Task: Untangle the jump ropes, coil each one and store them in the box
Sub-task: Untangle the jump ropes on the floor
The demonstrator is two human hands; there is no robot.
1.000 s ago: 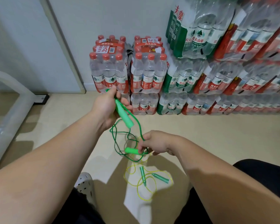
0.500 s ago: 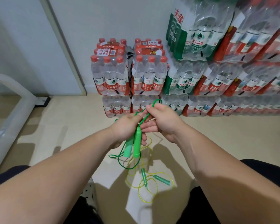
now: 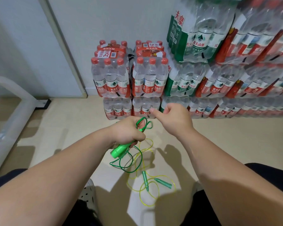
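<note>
The right hand (image 3: 171, 123) has pulled away from the left hand (image 3: 127, 132), its fingers curled on nothing visible. The left grips the green rope's (image 3: 121, 162) handles (image 3: 119, 150) and loops.

Forearms (image 3: 55, 185) bare right down to left hand (image 3: 127, 132) and right hand (image 3: 173, 121). Black legwear (image 3: 271, 173) on both sides. White clog (image 3: 87, 193) with round vent holes, low left.

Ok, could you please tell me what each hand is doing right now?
Left hand: closed around the green jump rope handles.
Right hand: fingers curled, holding nothing visible.
</note>
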